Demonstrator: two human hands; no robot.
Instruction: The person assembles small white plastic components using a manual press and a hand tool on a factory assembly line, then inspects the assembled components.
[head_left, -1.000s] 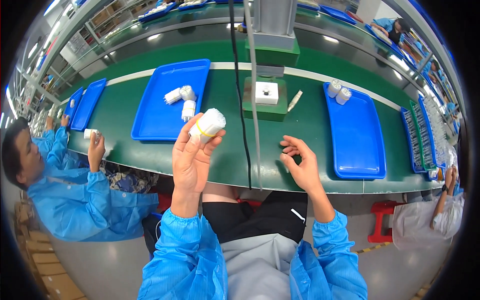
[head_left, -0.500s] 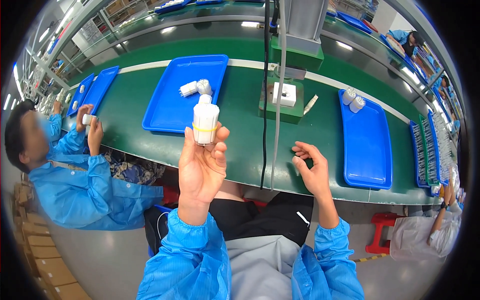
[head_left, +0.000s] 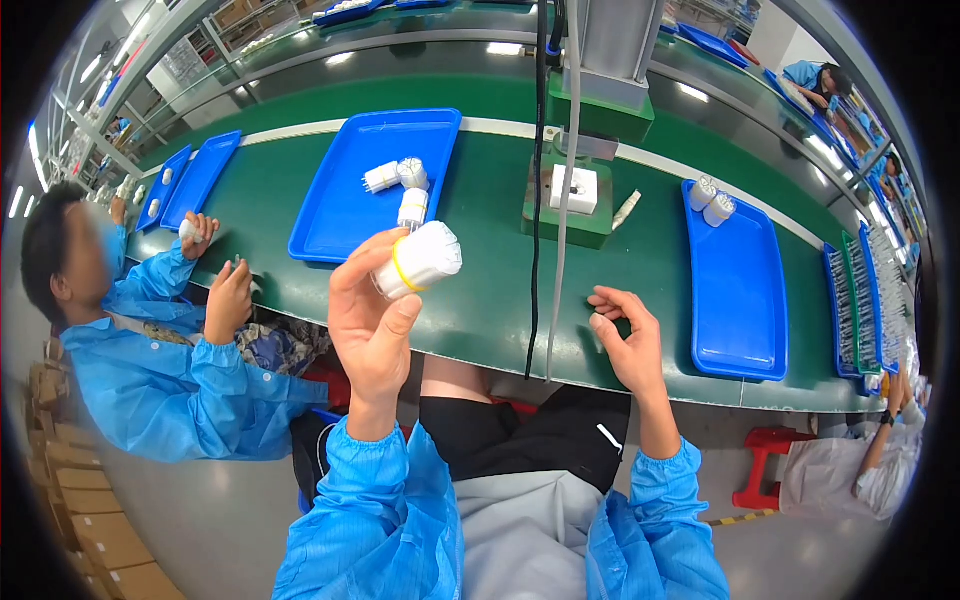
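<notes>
1 white cylinder (head_left: pixel 428 258) with a yellow band (head_left: pixel 402 268) is in the left hand (head_left: pixel 368 335), gripped between thumb and fingers, tilted with its end face to the right, above the green bench (head_left: pixel 480 300) near the front edge of the left blue tray (head_left: pixel 335 200). The right hand (head_left: pixel 632 345) grasps nothing I can see: fingers loosely curled, thumb apart, off the near left side of the right blue tray (head_left: pixel 740 300). Count: 3 similar parts (head_left: pixel 411 172) in the left tray, toward its right side; 2 more cylinders (head_left: pixel 719 208) in the right tray, at its far left corner. My read: handled piece is mid-step, not set down in either tray. The white block (head_left: pixel 574 190) on its green base (head_left: pixel 565 228) has no cylinder on it. Can't tell which tray holds finished parts, so done vs left doesn't split beyond those counts. Slim off-white piece (head_left: pixel 627 208) lies just beside the base. Co-worker (head_left: pixel 150 390) at left has a white part in hand too; details too small.
</notes>
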